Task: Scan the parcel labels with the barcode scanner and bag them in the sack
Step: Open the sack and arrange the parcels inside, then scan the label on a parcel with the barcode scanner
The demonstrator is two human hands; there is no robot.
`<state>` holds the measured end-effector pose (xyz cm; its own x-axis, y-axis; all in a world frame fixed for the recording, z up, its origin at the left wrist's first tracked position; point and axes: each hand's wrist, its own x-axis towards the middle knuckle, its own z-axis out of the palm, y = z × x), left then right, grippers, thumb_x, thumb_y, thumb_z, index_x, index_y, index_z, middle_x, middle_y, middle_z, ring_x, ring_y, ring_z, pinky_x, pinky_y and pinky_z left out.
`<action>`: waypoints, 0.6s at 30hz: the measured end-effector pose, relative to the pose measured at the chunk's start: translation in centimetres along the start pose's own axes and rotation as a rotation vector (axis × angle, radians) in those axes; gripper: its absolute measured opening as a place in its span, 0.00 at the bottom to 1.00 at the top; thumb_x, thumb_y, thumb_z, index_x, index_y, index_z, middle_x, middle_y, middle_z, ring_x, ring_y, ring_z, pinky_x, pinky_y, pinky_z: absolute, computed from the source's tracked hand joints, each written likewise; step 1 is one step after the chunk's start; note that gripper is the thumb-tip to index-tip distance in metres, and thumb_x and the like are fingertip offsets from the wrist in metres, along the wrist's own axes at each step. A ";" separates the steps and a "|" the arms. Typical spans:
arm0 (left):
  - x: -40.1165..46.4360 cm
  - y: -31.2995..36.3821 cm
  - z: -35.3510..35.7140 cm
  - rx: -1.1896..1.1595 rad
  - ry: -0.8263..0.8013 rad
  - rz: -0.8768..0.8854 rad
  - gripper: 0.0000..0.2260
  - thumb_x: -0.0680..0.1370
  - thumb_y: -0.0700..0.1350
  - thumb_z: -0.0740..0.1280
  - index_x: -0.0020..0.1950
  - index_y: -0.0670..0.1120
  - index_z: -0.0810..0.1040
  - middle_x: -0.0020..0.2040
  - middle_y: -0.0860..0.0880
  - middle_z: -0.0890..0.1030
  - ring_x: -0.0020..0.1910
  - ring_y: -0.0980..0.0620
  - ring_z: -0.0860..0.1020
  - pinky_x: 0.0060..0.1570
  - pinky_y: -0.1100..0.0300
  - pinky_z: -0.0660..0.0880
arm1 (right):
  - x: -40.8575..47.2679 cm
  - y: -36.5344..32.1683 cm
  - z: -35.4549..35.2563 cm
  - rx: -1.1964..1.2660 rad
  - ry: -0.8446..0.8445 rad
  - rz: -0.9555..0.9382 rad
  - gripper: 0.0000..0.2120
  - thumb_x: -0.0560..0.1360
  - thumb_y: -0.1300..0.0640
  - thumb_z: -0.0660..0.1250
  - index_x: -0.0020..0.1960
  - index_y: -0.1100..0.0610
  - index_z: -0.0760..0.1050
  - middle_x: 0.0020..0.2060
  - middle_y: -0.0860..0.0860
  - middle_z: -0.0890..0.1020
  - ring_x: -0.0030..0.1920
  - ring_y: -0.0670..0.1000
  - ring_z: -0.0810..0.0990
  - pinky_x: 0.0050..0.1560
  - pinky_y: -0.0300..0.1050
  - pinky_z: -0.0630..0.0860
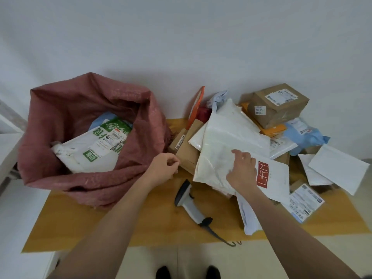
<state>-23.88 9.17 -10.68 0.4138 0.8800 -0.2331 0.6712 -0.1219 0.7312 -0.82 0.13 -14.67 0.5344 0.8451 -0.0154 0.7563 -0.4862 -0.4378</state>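
A dusty-red woven sack (66,109) stands open at the left of the table, with a white and green labelled parcel (94,146) lying inside. The grey barcode scanner (188,200) lies on the table between my arms, untouched. A large white poly-mailer parcel (223,137) tops the heap at the right. My right hand (242,171) rests flat on it, fingers spread, beside a white mailer with a red logo (271,178). My left hand (166,167) hovers loosely curled and empty between the sack and the heap.
The heap holds a brown cardboard box (279,103) at the back, small brown boxes (187,146), a blue mailer (306,135) and white envelopes (340,168) at the right. The wooden table (141,224) backs onto a white wall. My shoes show below its front edge.
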 end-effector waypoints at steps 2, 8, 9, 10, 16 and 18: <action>-0.2 0.4 1.4 -0.005 -0.016 -0.007 0.06 0.80 0.43 0.64 0.46 0.49 0.80 0.37 0.51 0.82 0.27 0.62 0.76 0.29 0.71 0.71 | 0.1 2.7 0.1 -0.088 -0.074 0.138 0.37 0.75 0.48 0.69 0.77 0.49 0.53 0.76 0.56 0.57 0.74 0.61 0.58 0.71 0.60 0.60; 0.1 1.8 4.1 0.002 -0.094 0.015 0.07 0.81 0.42 0.63 0.46 0.49 0.79 0.38 0.50 0.82 0.29 0.62 0.77 0.32 0.69 0.72 | -0.8 8.9 1.2 -0.179 -0.242 0.223 0.46 0.75 0.60 0.68 0.79 0.45 0.39 0.79 0.51 0.41 0.78 0.63 0.40 0.74 0.69 0.47; 0.2 2.0 4.3 -0.003 -0.097 0.016 0.07 0.81 0.42 0.63 0.47 0.50 0.79 0.38 0.50 0.82 0.29 0.63 0.77 0.31 0.71 0.71 | -0.8 9.4 1.4 -0.181 -0.246 0.217 0.46 0.75 0.61 0.66 0.79 0.45 0.38 0.79 0.51 0.41 0.78 0.63 0.40 0.74 0.69 0.47; 0.2 2.2 4.6 -0.011 -0.097 0.013 0.07 0.81 0.42 0.63 0.47 0.49 0.80 0.38 0.50 0.82 0.29 0.63 0.77 0.31 0.72 0.71 | -0.7 9.8 1.6 -0.187 -0.246 0.208 0.45 0.76 0.61 0.66 0.79 0.45 0.38 0.79 0.50 0.41 0.78 0.63 0.40 0.74 0.69 0.46; 0.1 2.1 5.9 -0.020 -0.130 -0.003 0.06 0.81 0.42 0.63 0.51 0.47 0.80 0.40 0.49 0.82 0.33 0.59 0.78 0.35 0.69 0.75 | -1.3 10.4 2.3 -0.226 -0.213 0.131 0.40 0.79 0.58 0.63 0.79 0.44 0.40 0.80 0.53 0.44 0.78 0.62 0.44 0.74 0.67 0.47; 0.0 2.1 6.1 -0.025 -0.141 -0.015 0.06 0.81 0.42 0.63 0.50 0.47 0.80 0.40 0.49 0.82 0.34 0.56 0.78 0.37 0.65 0.77 | -1.6 10.4 2.2 -0.258 -0.186 0.093 0.37 0.80 0.59 0.60 0.79 0.43 0.41 0.79 0.54 0.46 0.78 0.63 0.44 0.74 0.68 0.48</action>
<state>-18.75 6.08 -13.09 0.4877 0.8080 -0.3306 0.6628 -0.0962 0.7426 5.39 -5.83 -21.20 0.5456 0.8090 -0.2187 0.7908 -0.5834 -0.1852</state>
